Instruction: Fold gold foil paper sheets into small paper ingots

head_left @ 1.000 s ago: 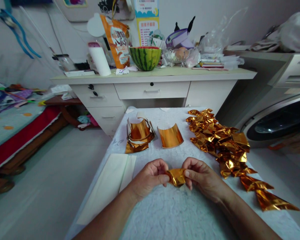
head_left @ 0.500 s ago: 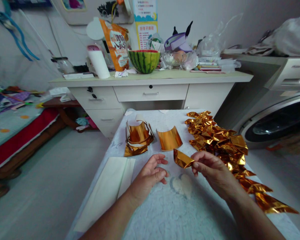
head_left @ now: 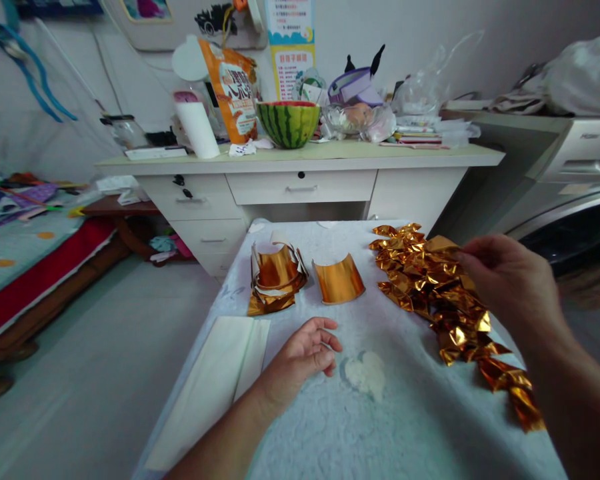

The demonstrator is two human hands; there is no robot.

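Note:
My right hand (head_left: pixel 505 280) pinches the end of a folded gold foil paper piece (head_left: pixel 441 246) between thumb and fingers, held over the far part of a long pile of folded gold foil pieces (head_left: pixel 420 280). My left hand (head_left: pixel 307 348) hovers over the table with loosely curled fingers apart and nothing in them. Beyond it lies a single curved gold foil sheet (head_left: pixel 340 280). To that sheet's left sits a stack of curled gold foil sheets (head_left: pixel 276 270) with white backing showing.
Folded white paper (head_left: pixel 205 387) lies along the left side of the cloth-covered table (head_left: pixel 380 440). Behind stands a white desk (head_left: pixel 300 163) bearing a cut watermelon (head_left: pixel 289 125), an orange snack bag (head_left: pixel 233 90) and a paper roll (head_left: pixel 199 130). A washing machine (head_left: pixel 575 150) stands at right.
My right hand has moved right and away from me, carrying the folded foil piece from the table's middle to over the pile. My left hand has barely moved.

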